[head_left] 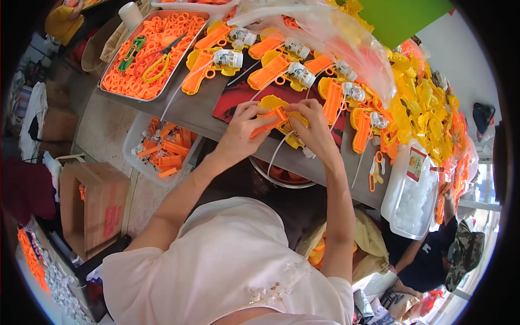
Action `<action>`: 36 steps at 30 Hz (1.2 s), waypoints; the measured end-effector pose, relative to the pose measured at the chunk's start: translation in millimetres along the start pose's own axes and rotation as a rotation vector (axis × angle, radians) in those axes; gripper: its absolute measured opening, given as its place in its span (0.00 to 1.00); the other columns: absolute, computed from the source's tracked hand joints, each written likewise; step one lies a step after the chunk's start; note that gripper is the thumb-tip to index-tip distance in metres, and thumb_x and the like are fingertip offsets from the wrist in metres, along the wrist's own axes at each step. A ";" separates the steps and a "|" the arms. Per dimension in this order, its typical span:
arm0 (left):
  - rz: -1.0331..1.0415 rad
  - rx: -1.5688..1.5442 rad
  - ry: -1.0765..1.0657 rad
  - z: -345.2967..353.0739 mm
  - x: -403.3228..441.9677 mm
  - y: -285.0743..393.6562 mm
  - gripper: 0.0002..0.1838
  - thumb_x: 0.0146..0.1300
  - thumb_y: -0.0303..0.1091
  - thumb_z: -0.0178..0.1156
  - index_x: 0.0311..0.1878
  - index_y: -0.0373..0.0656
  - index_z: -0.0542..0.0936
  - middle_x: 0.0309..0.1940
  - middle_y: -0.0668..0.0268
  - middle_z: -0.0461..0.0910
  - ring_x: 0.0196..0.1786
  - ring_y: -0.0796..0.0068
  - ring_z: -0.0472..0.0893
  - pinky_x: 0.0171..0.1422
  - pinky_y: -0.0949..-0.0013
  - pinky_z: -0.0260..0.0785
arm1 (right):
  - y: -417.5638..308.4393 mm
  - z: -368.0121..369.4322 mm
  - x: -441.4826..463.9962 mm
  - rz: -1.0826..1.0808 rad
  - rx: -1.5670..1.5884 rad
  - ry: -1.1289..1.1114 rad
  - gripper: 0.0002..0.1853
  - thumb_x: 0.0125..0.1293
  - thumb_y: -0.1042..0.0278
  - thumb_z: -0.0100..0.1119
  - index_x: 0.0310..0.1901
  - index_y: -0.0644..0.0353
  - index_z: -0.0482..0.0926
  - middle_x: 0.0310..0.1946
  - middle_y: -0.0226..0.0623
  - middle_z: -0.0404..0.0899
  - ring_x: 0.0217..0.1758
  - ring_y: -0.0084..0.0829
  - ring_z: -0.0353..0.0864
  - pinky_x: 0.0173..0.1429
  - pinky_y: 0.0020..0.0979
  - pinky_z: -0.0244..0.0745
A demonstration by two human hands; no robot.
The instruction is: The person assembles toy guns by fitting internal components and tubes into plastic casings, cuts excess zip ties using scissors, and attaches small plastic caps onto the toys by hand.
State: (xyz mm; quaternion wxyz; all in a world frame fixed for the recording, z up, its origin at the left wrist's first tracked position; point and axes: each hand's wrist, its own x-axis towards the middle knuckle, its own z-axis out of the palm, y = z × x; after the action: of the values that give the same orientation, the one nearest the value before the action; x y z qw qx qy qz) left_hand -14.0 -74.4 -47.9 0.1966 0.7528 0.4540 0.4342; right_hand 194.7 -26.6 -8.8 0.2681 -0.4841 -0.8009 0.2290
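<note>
My left hand (242, 134) pinches an orange plastic handle piece (269, 122) against a yellow toy gun shell (274, 103). The fingers of my right hand (313, 129) close on the shell's other side, near its upper right. A white cord (277, 149) hangs from the shell over the table edge. Both hands are above a dark red mat (226, 104). Around them lie several part-assembled toy guns, such as one toy gun (269, 73) with a yellow shell, orange handle and whitish cylinder.
A metal tray (103, 86) of orange rings holds pliers (157, 67) and a green tool (131, 54). Right are yellow shells (420, 100), scissors (374, 172) and a white-filled plastic tub (387, 211). Below left sits a bin (130, 146) of orange parts. A co-worker (430, 254) is lower right.
</note>
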 end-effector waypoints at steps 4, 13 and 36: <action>-0.080 -0.135 -0.016 -9.5 -1.6 -9.2 0.20 0.61 0.27 0.67 0.57 0.47 0.84 0.56 0.62 0.78 0.66 0.56 0.71 0.72 0.58 0.64 | -8.3 11.6 -32.5 -0.011 -0.049 0.153 0.15 0.64 0.70 0.64 0.52 0.59 0.83 0.53 0.40 0.75 0.60 0.42 0.71 0.62 0.43 0.66; 0.002 0.016 0.132 10.6 -3.8 -6.7 0.17 0.56 0.24 0.70 0.51 0.45 0.86 0.54 0.62 0.79 0.63 0.54 0.72 0.67 0.57 0.68 | -16.2 21.3 -41.8 0.029 -0.007 0.229 0.15 0.67 0.73 0.61 0.54 0.65 0.81 0.56 0.45 0.74 0.60 0.47 0.69 0.65 0.43 0.67; 0.147 0.216 0.058 -5.9 27.7 20.4 0.18 0.58 0.24 0.66 0.53 0.45 0.84 0.59 0.60 0.75 0.63 0.55 0.71 0.69 0.56 0.64 | -18.9 -4.5 -71.5 0.160 0.154 0.435 0.21 0.58 0.77 0.70 0.55 0.62 0.81 0.53 0.41 0.78 0.53 0.38 0.80 0.57 0.35 0.75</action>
State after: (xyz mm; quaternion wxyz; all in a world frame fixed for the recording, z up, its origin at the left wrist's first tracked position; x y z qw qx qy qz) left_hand -2.6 -61.8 -17.5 0.0687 0.7880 0.4472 0.4175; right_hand 213.0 -98.4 -8.4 0.4514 -0.5622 -0.6633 0.2004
